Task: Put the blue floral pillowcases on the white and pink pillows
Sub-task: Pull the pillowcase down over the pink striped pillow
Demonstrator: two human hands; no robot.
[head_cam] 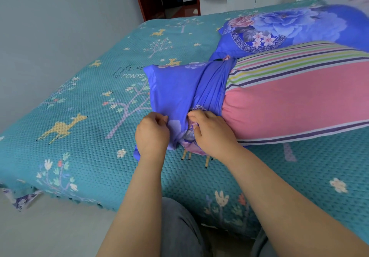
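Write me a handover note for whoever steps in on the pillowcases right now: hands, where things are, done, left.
Left hand: pinching the near edge of the bunched blue floral pillowcase.
Right hand: gripping the gathered folds of the same case.
That case covers only the left end of the pink striped pillow; most of the pillow is still bare.
Both lie on the teal bedspread.
Done: the covered pillow behind looks fully cased.
Left: draw the case along the striped pillow to its right end and straighten it.
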